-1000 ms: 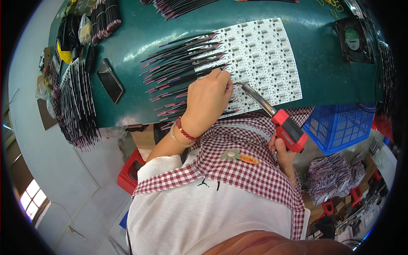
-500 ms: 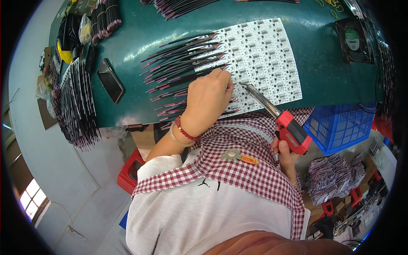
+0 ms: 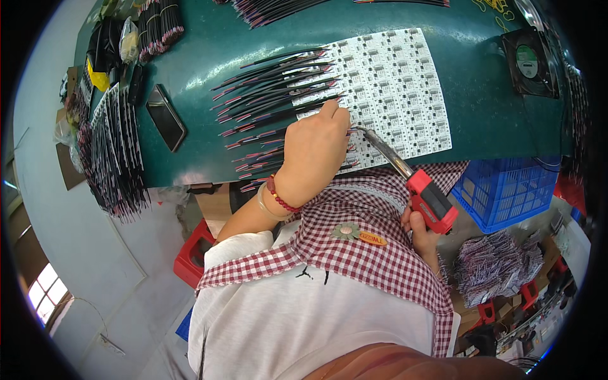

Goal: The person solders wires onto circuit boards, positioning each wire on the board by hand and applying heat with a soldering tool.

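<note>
A white panel of small circuit boards (image 3: 396, 88) lies on the green table, with several black cables (image 3: 272, 82) in a row along its left side, their coloured wire ends bare. My left hand (image 3: 318, 140) is over the panel's left edge, fingers pinched at the end of a cable; the fingers hide most of what they grip. In my right hand (image 3: 420, 229) is a red and black soldering gun (image 3: 432, 201), gripped by its handle. Its metal tip reaches up and left over the panel, close beside my left fingertips. Whether it touches a wire I cannot make out.
To the left lie a phone (image 3: 166, 118) and a hanging bunch of wired boards (image 3: 114, 152). Bundled cables (image 3: 159, 26) sit at the far left. A small black fan (image 3: 531, 62) stands at the right. Below the table edge is a blue crate (image 3: 503, 193).
My left hand has shifted slightly to the right. The soldering gun has moved slightly up and left, bringing its tip nearer my left fingertips.
</note>
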Action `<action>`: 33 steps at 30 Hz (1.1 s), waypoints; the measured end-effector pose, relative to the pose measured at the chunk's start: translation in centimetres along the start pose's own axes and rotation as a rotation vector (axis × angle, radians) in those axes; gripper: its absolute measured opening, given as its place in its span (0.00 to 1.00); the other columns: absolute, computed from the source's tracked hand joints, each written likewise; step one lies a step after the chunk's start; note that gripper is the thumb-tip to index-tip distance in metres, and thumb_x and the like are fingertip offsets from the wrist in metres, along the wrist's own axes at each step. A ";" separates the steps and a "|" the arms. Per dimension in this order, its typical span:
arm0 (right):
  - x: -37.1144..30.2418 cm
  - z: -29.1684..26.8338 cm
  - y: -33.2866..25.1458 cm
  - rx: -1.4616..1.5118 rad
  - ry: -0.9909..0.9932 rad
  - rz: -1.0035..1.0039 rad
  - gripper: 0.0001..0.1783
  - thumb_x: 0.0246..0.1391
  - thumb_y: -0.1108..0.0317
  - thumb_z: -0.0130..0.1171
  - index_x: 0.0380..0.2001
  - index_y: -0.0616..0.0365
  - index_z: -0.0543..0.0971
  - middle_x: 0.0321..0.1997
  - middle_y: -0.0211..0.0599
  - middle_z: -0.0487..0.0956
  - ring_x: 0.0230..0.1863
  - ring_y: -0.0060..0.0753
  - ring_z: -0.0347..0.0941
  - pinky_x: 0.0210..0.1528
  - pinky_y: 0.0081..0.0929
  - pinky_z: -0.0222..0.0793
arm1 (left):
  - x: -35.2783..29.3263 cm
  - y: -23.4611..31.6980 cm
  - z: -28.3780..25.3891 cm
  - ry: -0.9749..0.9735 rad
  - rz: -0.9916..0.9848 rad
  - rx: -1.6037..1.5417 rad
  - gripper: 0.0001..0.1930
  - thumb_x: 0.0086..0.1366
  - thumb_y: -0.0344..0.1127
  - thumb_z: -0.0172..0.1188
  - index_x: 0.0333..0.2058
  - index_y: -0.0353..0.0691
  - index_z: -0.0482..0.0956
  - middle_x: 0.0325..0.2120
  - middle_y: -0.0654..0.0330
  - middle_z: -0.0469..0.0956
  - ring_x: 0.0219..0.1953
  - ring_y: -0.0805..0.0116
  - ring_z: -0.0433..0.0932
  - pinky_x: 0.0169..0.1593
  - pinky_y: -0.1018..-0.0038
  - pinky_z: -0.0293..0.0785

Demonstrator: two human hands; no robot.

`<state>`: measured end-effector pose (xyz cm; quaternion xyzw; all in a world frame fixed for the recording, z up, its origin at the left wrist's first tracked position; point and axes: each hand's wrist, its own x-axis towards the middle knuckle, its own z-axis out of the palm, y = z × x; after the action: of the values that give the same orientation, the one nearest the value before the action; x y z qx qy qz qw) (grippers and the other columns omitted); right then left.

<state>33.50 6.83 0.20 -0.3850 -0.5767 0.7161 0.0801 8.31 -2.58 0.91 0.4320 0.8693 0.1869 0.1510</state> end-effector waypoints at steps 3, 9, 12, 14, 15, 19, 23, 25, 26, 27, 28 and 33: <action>-0.4 -0.2 0.6 0.033 0.009 -0.042 0.11 0.57 0.65 0.56 0.27 0.63 0.74 0.21 0.29 0.72 0.21 0.17 0.65 0.24 0.19 0.60 | -0.1 0.1 0.2 0.008 -0.006 0.008 0.06 0.50 0.30 0.63 0.25 0.41 0.73 0.26 0.60 0.71 0.23 0.58 0.76 0.26 0.67 0.71; -0.5 -0.3 -0.2 0.112 0.054 -0.090 0.16 0.59 0.60 0.53 0.27 0.64 0.73 0.21 0.32 0.72 0.20 0.19 0.64 0.23 0.19 0.60 | -0.5 0.0 0.4 0.012 -0.009 0.027 0.08 0.50 0.29 0.64 0.25 0.40 0.72 0.26 0.60 0.71 0.23 0.58 0.76 0.26 0.67 0.71; -0.2 -0.3 -0.4 0.141 0.053 -0.098 0.16 0.59 0.59 0.53 0.26 0.63 0.73 0.21 0.32 0.72 0.19 0.19 0.64 0.22 0.19 0.59 | -0.6 -0.7 0.5 0.044 0.041 -0.077 0.08 0.50 0.29 0.65 0.28 0.40 0.74 0.26 0.59 0.71 0.25 0.59 0.76 0.27 0.68 0.71; 0.2 -0.2 -0.5 0.162 0.049 -0.119 0.17 0.59 0.59 0.53 0.33 0.66 0.73 0.20 0.32 0.71 0.19 0.19 0.63 0.22 0.19 0.59 | -0.5 -1.3 0.5 0.083 0.073 -0.164 0.09 0.50 0.28 0.64 0.30 0.40 0.74 0.27 0.59 0.72 0.26 0.60 0.76 0.28 0.69 0.71; 0.2 -0.2 -0.5 0.162 0.049 -0.120 0.17 0.59 0.59 0.53 0.33 0.66 0.73 0.20 0.32 0.71 0.19 0.19 0.63 0.22 0.19 0.59 | -0.7 -1.7 0.6 0.118 0.099 -0.251 0.09 0.50 0.27 0.64 0.31 0.39 0.75 0.27 0.58 0.72 0.27 0.60 0.76 0.29 0.70 0.71; 0.4 -0.8 0.3 0.183 0.088 -0.158 0.23 0.59 0.58 0.53 0.47 0.68 0.69 0.20 0.33 0.71 0.18 0.19 0.62 0.21 0.19 0.59 | -2.2 -3.3 2.0 0.244 0.213 -0.341 0.10 0.51 0.24 0.63 0.33 0.38 0.74 0.27 0.57 0.73 0.28 0.60 0.75 0.30 0.72 0.72; 1.0 -0.8 0.3 0.229 0.056 -0.174 0.24 0.59 0.58 0.52 0.50 0.68 0.68 0.20 0.32 0.70 0.17 0.19 0.60 0.21 0.20 0.59 | -1.8 -2.5 1.9 0.308 0.200 -0.162 0.09 0.50 0.23 0.62 0.31 0.37 0.73 0.26 0.59 0.73 0.28 0.60 0.73 0.29 0.71 0.70; 2.0 -0.5 0.4 0.231 0.061 -0.170 0.24 0.60 0.58 0.52 0.50 0.68 0.68 0.19 0.32 0.69 0.17 0.19 0.59 0.21 0.21 0.59 | -1.0 -2.8 2.0 0.308 0.193 -0.109 0.09 0.50 0.24 0.62 0.30 0.38 0.73 0.25 0.59 0.73 0.28 0.60 0.73 0.29 0.71 0.70; 2.6 -0.4 0.4 0.233 0.066 -0.163 0.23 0.60 0.59 0.52 0.50 0.68 0.68 0.18 0.32 0.68 0.17 0.19 0.59 0.21 0.21 0.59 | -0.7 -3.0 2.1 0.318 0.187 -0.098 0.08 0.51 0.24 0.62 0.30 0.38 0.73 0.25 0.59 0.72 0.28 0.60 0.73 0.29 0.70 0.70; 3.1 -0.2 0.3 0.233 0.067 -0.164 0.23 0.60 0.59 0.52 0.50 0.68 0.68 0.18 0.32 0.68 0.17 0.19 0.59 0.21 0.21 0.59 | -0.5 -3.2 2.2 0.326 0.180 -0.090 0.08 0.51 0.24 0.62 0.30 0.38 0.73 0.25 0.59 0.72 0.28 0.60 0.72 0.29 0.70 0.69; 3.5 0.0 0.1 0.224 0.057 -0.171 0.23 0.60 0.58 0.50 0.50 0.68 0.67 0.18 0.33 0.68 0.16 0.19 0.59 0.21 0.21 0.60 | -0.2 -3.4 2.2 0.327 0.181 -0.091 0.08 0.51 0.24 0.62 0.30 0.38 0.73 0.25 0.59 0.72 0.28 0.60 0.72 0.29 0.70 0.69; 4.9 0.9 -0.9 0.255 0.008 -0.206 0.23 0.61 0.57 0.47 0.49 0.68 0.65 0.18 0.34 0.67 0.15 0.19 0.58 0.20 0.20 0.60 | 0.8 -4.8 1.6 0.329 0.202 -0.170 0.07 0.52 0.22 0.59 0.30 0.36 0.73 0.27 0.56 0.73 0.31 0.57 0.74 0.33 0.69 0.71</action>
<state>29.21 9.15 -1.22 -0.3134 -0.5172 0.7700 0.2035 5.20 -4.28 -2.75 0.4663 0.8156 0.3418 0.0232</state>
